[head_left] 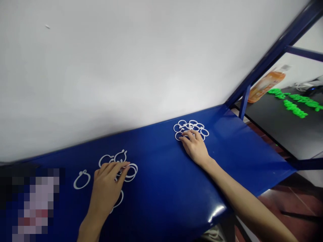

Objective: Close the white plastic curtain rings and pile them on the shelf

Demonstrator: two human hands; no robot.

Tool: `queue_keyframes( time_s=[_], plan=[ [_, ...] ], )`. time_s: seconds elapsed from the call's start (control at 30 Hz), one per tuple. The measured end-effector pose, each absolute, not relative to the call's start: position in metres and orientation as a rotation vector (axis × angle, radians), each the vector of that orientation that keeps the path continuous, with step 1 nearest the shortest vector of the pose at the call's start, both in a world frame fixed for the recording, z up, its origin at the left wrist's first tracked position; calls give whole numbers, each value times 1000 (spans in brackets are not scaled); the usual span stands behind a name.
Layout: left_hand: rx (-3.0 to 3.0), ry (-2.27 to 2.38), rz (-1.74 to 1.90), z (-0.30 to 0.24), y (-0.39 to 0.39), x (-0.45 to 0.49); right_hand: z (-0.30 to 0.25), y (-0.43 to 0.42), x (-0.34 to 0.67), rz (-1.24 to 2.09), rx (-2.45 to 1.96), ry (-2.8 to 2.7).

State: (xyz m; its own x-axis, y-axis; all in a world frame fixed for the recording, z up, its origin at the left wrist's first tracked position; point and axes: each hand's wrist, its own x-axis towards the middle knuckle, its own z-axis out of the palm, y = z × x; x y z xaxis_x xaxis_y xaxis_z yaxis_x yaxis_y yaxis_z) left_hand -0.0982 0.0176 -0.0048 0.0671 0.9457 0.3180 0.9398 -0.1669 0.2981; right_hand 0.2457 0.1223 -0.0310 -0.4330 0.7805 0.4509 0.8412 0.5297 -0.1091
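My left hand (107, 176) reaches over a loose group of thin white rings on the blue tabletop. Its thumb and index finger pinch the edge of a white ring (131, 172), which overlaps another ring. One separate white ring (82, 180) with small loops on its rim lies left of this hand. Another ring (119, 200) is partly hidden below the wrist. Farther right, my right hand (195, 146) rests over a tight cluster of white rings (204, 132). Its fingers are curved and slightly apart, with the tips at the near rings; the palm hides some rings.
The blue table (161, 188) runs along a white wall (141, 60). A blue metal frame (243, 102) rises at its right end. Beyond it, a dark table (280, 124) bears green pieces (295, 108) and an orange package (267, 85). A pixelated patch covers the lower left.
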Motion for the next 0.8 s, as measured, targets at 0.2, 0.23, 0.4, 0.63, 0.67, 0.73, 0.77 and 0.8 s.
queue_keyframes(
  time_s=[0.2, 0.23, 0.4, 0.63, 0.67, 0.73, 0.77, 0.8],
  plan=[
    [2063, 1893, 910, -3, 17, -78, -27, 121, 242, -199, -1301, -2292],
    [2014, 1886, 930, -4, 17, -73, -25, 119, 241, -204, -1279, -2275],
    [1905, 1791, 973, -8, 12, -48, -9, 87, 223, 91, -1010, -2217],
    [1898, 1515, 1024, -6, 2, -25, -7, 38, 188, 985, -736, -2099],
    [1857, 1485, 1020, -6, 2, -25, -8, 37, 186, 993, -738, -2071],
    [1763, 1410, 1002, -6, 2, -27, -9, 36, 185, 1022, -747, -2023],
    [1722, 1373, 996, -6, 2, -28, -9, 37, 186, 1048, -759, -2004],
    [1691, 1346, 1000, -6, 3, -29, -8, 38, 186, 1077, -768, -1991]
  ],
)
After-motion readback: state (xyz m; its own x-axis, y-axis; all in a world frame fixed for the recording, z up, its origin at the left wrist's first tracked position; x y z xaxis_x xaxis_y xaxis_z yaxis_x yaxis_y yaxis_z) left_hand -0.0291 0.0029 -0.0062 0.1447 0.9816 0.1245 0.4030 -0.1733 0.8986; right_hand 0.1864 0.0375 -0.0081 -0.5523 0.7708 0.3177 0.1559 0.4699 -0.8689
